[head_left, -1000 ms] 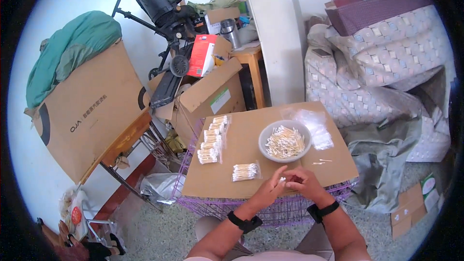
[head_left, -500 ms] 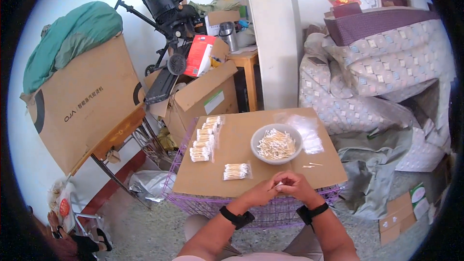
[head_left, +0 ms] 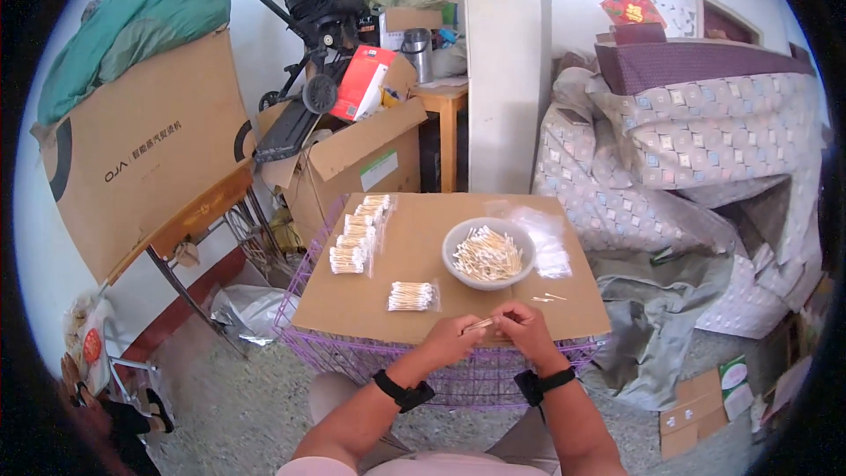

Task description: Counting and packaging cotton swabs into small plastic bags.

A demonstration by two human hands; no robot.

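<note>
My left hand (head_left: 448, 341) and my right hand (head_left: 522, 330) meet over the near edge of the cardboard sheet. Between their fingertips lie a few cotton swabs (head_left: 478, 323), partly hidden; both hands pinch them, the right at one end. Just beyond my hands stands a grey bowl (head_left: 451, 270) heaped with loose cotton swabs (head_left: 487, 252). To its left lies a clear bag of swabs (head_left: 411, 296). Several more filled bags (head_left: 356, 242) form an overlapping row at the sheet's left side. A few single swabs (head_left: 548, 298) rest right of the bowl.
The cardboard sheet (head_left: 414, 234) covers a purple wire frame (head_left: 467, 383). Flat clear bags (head_left: 545, 238) lie at its right. A big carton (head_left: 159, 150) stands left, a stroller (head_left: 317, 18) behind, and a covered pile (head_left: 705, 132) right. Another person's foot shows lower left.
My hands have drawn slightly apart, and the swabs between the fingertips now show as a thin bundle. The whole view has shifted a little, moving the sheet and bowl leftward and up.
</note>
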